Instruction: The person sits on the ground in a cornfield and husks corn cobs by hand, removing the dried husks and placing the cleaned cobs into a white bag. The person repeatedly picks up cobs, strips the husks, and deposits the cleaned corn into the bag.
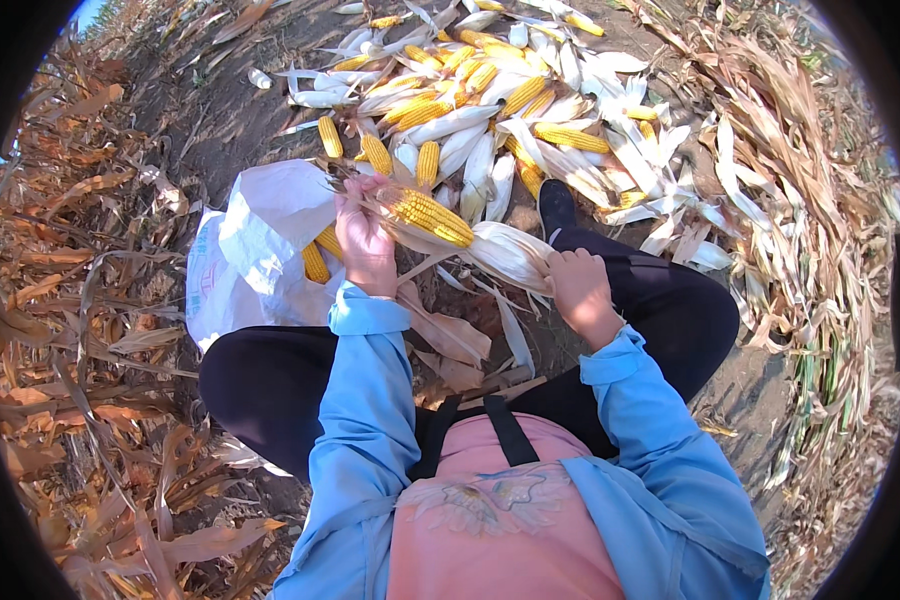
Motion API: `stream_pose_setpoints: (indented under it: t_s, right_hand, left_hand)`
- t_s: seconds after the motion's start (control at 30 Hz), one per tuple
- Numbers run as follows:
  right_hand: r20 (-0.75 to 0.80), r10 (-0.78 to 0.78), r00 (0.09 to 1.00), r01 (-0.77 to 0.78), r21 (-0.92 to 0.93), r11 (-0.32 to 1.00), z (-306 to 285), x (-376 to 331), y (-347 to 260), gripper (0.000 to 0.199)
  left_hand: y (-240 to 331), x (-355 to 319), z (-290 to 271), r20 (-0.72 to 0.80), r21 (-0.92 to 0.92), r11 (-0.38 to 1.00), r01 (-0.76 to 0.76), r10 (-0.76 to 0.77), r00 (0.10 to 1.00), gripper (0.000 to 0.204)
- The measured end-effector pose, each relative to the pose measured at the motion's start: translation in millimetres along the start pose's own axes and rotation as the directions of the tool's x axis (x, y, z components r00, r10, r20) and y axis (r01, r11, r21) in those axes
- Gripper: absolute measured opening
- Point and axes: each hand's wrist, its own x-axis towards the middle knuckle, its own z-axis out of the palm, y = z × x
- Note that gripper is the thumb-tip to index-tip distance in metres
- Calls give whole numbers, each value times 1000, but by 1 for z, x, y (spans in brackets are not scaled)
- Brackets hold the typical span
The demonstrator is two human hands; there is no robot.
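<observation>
Between my two hands is an ear of corn (428, 216), its yellow kernels bared and its pale husk (513, 255) peeled back to the right. My left hand (365, 238) is closed round the tip end of the ear, with strands of dry husk there. The fingers of my right hand (578, 288) close on the far end of the bunched husk. Just left of my left hand lies a white woven sack (260, 245), its mouth open, with yellow ears (315, 263) showing inside.
Ahead is a heap of corn ears (460, 85), some bare, some still in husk. Dry stalks (790, 190) lie piled along the right, and dry corn leaves (90, 350) stand thick on the left. My bent legs (270, 385) frame loose husks (450, 330) on the soil.
</observation>
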Motion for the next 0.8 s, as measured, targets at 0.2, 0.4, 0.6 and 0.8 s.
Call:
stream_pose_setpoints:
  t_s: [0.2, 0.4, 0.6, 0.8]
  right_hand:
    - [-251, 79, 965, 101, 632, 768, 3, 39, -66, 62]
    - [-87, 208, 974, 83, 996, 26, 33, 67, -81, 56]
    - [-189, 260, 947, 172, 981, 90, 42, 68, -76, 50]
    - [-93, 494, 864, 178, 976, -127, 53, 84, -46, 34]
  left_hand:
    - [-32, -15, -12, 192, -268, 932, 242, -195, 962, 14]
    - [-57, -60, 43, -46, -132, 941, 310, -318, 947, 9]
    - [-47, -62, 32, 10, -239, 895, 377, -386, 922, 6]
    - [-17, -64, 20, 250, -282, 761, 585, -530, 810, 17]
